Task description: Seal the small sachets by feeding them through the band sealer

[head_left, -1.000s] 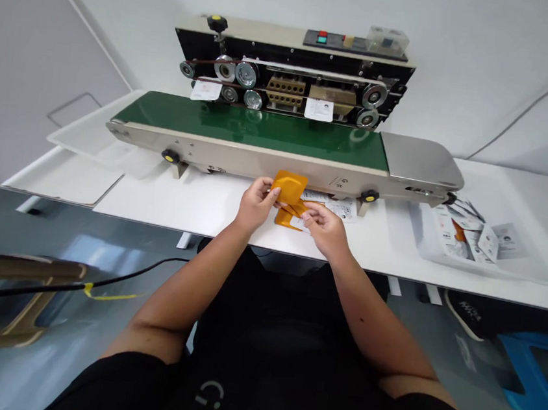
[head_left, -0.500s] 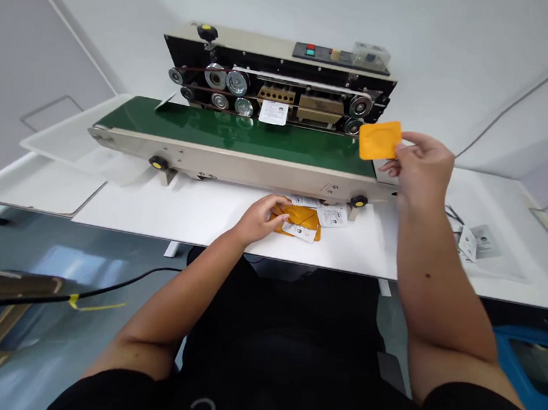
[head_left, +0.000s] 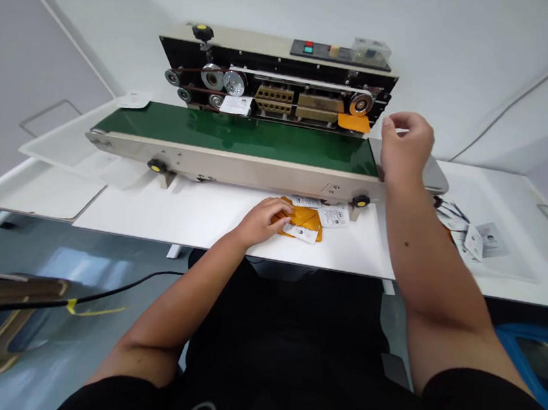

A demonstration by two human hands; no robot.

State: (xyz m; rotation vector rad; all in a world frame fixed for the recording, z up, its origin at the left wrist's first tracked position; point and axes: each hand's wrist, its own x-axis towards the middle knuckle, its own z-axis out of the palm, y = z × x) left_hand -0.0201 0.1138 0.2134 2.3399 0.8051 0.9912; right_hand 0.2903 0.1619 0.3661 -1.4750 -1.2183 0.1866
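The left hand (head_left: 263, 220) rests on the orange pouches (head_left: 302, 220) piled on the tabletop (head_left: 204, 214), its grip loose on their near edge; farther, the right hand (head_left: 405, 147) hovers with grip released, just right of an orange pouch (head_left: 354, 123) caught in the sealer (head_left: 277, 84).

My left hand (head_left: 263, 220) covers part of the orange pouches (head_left: 304, 219), the label print is too small to read, and the blue stool (head_left: 538, 366) runs off-frame.
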